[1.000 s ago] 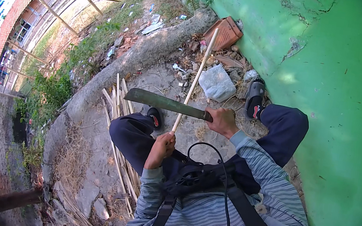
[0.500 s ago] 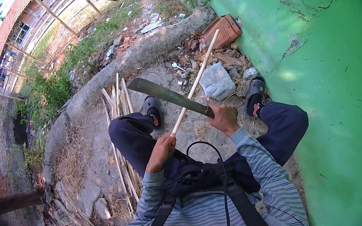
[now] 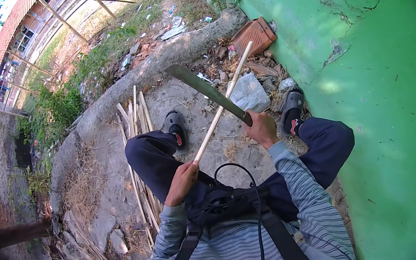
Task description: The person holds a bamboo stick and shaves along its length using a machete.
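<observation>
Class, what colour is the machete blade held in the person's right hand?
The machete blade is a dull, dark grey-green, seen best in the head view.

Machete (image 3: 207, 90) now crosses pale stick (image 3: 210, 130) farther up, tilted more steeply.

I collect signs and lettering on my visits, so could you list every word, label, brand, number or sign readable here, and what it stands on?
Nothing here can be read as text.
Dark, long-bladed metal machete: no readable lettering.
Pale, slender wood-like stick: no readable lettering.
Small red patches at the grey, rounded shoes: too small to read.
Pale, scattered litter scraps: too small to tell.
Green painted wall: no readable sign.
</observation>
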`<state>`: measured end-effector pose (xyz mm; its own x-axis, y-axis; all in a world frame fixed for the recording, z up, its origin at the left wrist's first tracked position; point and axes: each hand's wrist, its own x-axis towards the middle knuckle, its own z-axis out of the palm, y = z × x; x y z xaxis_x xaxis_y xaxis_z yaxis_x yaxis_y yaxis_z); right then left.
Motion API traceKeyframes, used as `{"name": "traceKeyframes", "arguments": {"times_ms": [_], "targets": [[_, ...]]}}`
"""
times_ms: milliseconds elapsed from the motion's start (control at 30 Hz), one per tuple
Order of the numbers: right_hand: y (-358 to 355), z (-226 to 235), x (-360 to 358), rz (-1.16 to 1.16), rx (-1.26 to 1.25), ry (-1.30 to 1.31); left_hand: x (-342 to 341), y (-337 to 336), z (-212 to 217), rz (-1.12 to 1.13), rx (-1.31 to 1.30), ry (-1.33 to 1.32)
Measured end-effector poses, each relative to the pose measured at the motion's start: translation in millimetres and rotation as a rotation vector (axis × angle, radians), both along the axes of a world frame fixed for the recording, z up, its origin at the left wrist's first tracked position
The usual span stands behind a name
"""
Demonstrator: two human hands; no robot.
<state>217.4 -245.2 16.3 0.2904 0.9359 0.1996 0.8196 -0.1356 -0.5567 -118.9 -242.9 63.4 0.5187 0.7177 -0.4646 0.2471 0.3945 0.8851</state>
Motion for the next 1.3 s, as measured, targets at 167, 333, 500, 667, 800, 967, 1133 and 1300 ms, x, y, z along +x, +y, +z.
{"name": "traceKeyframes", "arguments": {"times_ms": [167, 333, 500, 667, 800, 967, 1133, 1300], "targets": [[-19, 1, -29, 0.157, 0.031, 0.019, 9, 4, 9, 0.020, -0.058, 0.000], [3, 5, 10, -0.027, 0.046, 0.037, -11, -12, 30, -0.017, -0.052, 0.030], [3, 1, 11, -0.034, 0.018, 0.099, -16, -17, 36, -0.020, -0.027, 0.036], [-10, 2, -11, 0.117, -0.008, -0.022, -15, -12, 37, -0.025, 0.099, 0.117], [18, -6, 32, -0.139, 0.013, 0.073, -41, -26, 55, 0.006, -0.015, 0.102], [28, -23, 92, -0.356, 0.006, 0.072, -87, -25, 71, -0.092, 0.233, 0.336], [30, 18, 76, -0.290, 0.259, 0.463, -102, 4, 123, -0.217, 0.804, 0.852], [22, 81, 64, -0.061, 0.241, 0.612, -92, 50, 176, -0.255, 1.162, 0.920]]}}
